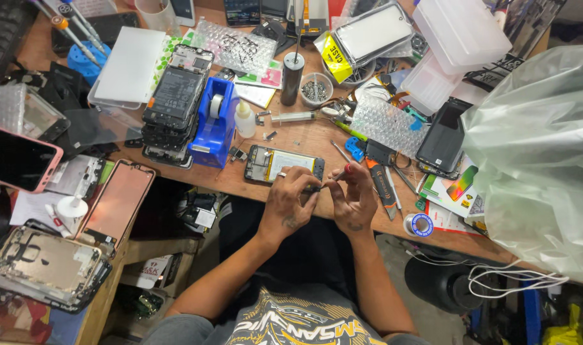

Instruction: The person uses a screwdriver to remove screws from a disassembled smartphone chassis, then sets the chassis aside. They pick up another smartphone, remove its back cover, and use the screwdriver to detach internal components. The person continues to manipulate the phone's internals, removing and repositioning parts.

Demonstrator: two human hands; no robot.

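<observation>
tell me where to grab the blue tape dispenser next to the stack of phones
Grip the blue tape dispenser across its long flat sides near the middle, coming from above. It stands upright and narrow; the phone stack crowds its left side, and a small white bottle sits to its right.

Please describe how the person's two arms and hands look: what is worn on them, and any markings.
Both forearms are bare, with no sleeves or gloves. The left hand wears a ring on one finger and has a small dark marking on its back near the wrist. The right hand also shows a small dark marking near the wrist. No watch or bracelet shows.
</observation>
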